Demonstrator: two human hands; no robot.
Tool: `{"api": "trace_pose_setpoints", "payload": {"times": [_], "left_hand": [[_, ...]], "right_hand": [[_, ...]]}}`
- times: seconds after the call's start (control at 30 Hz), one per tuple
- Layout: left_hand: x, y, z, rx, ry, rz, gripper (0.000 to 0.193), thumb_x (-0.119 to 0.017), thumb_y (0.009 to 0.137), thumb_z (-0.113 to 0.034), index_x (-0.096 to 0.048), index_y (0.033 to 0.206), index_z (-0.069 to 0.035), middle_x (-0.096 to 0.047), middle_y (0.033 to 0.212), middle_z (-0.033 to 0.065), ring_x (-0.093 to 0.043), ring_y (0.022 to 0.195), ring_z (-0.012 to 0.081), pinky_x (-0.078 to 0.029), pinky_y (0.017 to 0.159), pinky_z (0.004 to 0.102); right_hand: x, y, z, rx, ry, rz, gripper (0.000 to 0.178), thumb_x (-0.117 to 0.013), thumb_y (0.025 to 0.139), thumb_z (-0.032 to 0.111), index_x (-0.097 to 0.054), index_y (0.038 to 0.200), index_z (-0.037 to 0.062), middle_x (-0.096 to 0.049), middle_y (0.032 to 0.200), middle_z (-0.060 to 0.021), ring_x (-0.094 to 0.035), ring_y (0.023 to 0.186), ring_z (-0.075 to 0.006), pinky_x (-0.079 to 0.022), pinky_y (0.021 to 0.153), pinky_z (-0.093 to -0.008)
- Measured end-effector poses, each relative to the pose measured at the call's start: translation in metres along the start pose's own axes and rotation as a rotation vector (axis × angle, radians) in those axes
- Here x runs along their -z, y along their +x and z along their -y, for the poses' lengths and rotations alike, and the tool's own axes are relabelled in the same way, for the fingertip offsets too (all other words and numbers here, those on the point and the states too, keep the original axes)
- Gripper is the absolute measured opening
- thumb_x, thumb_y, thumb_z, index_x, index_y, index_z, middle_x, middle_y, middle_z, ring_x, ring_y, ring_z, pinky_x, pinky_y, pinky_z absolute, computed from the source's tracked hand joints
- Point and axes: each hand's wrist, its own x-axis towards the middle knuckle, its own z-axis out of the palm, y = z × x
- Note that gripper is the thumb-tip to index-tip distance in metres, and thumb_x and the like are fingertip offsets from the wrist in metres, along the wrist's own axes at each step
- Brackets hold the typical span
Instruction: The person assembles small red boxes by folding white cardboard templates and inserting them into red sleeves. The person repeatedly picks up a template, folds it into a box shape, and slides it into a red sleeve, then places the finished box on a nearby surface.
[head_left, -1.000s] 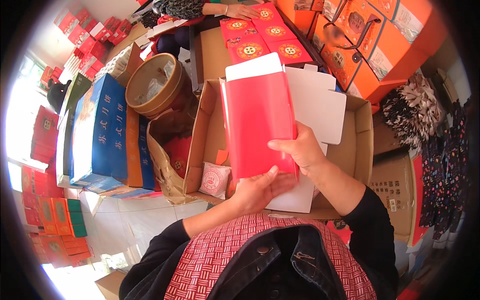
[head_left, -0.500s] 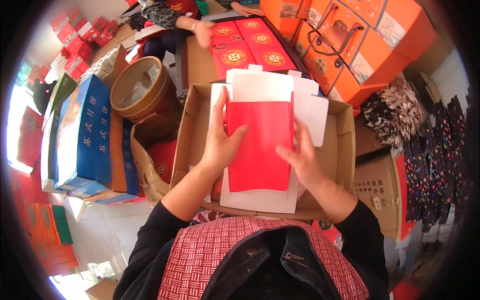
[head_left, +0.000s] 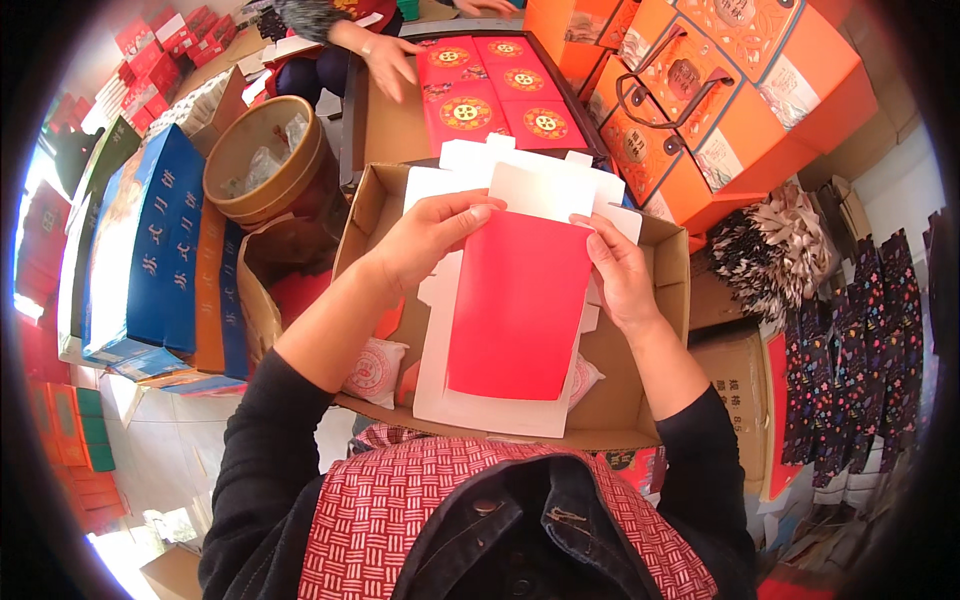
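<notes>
A flat red folding box [head_left: 520,310] lies upright before me, with white flaps [head_left: 548,185] standing out at its far end. My left hand [head_left: 425,235] is closed on its far left corner, thumb against the edge. At the far right corner my right hand [head_left: 622,270] pinches the side edge between thumb and fingers. Under the red box spreads a white unfolded box blank [head_left: 490,415]. Both rest over an open brown carton [head_left: 665,300]. White wrapped packets with red print, one a round-looking packet [head_left: 375,372], show in the carton beside the blank.
Beyond the carton, a dark-rimmed tray [head_left: 390,125] holds several red boxes [head_left: 465,112]; another person's hand [head_left: 388,62] hovers beside them. Orange gift boxes [head_left: 680,85] are stacked far right. A brown bucket [head_left: 235,205] and blue boxes [head_left: 150,250] stand left. Patterned ribbons [head_left: 880,350] hang at right.
Both hands have moved to the red box's far corners and now pinch them; before, they lay along its sides. The other person's hand has shifted slightly left.
</notes>
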Motion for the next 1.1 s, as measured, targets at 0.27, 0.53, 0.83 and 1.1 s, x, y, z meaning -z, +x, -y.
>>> {"api": "trace_pose_setpoints", "payload": {"times": [0.27,0.53,0.83,1.1], "left_hand": [[0.007,0.016,0.018,-0.035,-0.166,0.037,0.034,-0.056,0.096,-0.022,-0.060,0.120,0.002,-0.065,0.109,0.0082,-0.060,0.101,0.0147,-0.046,0.092,0.0293],[-0.004,0.013,0.024,-0.163,-0.157,-0.134,0.022,-0.058,0.093,-0.011,-0.065,0.111,0.002,-0.065,0.099,0.0050,-0.060,0.094,0.0125,-0.047,0.087,0.0256],[-0.020,0.001,0.017,-0.382,-0.060,-0.220,0.012,-0.064,0.087,0.001,-0.069,0.098,0.000,-0.063,0.106,0.0062,-0.059,0.098,0.0139,-0.048,0.088,0.0263],[-0.029,-0.002,0.016,-0.485,-0.027,-0.182,0.007,-0.062,0.088,0.002,-0.064,0.094,0.001,-0.062,0.110,0.0082,-0.059,0.100,0.0130,-0.051,0.087,0.0277]], "right_hand": [[0.006,0.002,0.003,-0.070,0.171,0.002,0.033,-0.067,0.089,0.014,-0.063,0.118,0.0001,-0.052,0.109,0.0024,-0.051,0.098,-0.0087,-0.040,0.091,-0.0237],[0.008,0.010,0.009,0.154,-0.069,-0.013,0.023,-0.071,0.084,0.008,-0.067,0.106,0.0001,-0.054,0.107,-0.0001,-0.052,0.097,-0.0100,-0.042,0.088,-0.0250],[-0.001,0.054,0.088,-0.151,-0.250,0.366,0.018,-0.064,0.090,0.018,-0.063,0.087,0.0004,-0.059,0.084,-0.0046,-0.057,0.081,-0.0121,-0.044,0.072,-0.0268],[-0.034,0.088,0.108,-0.465,-0.447,0.600,0.031,-0.073,0.083,0.019,-0.068,0.107,0.0000,-0.069,0.094,-0.0065,-0.062,0.085,-0.0100,-0.050,0.076,-0.0244]]}}
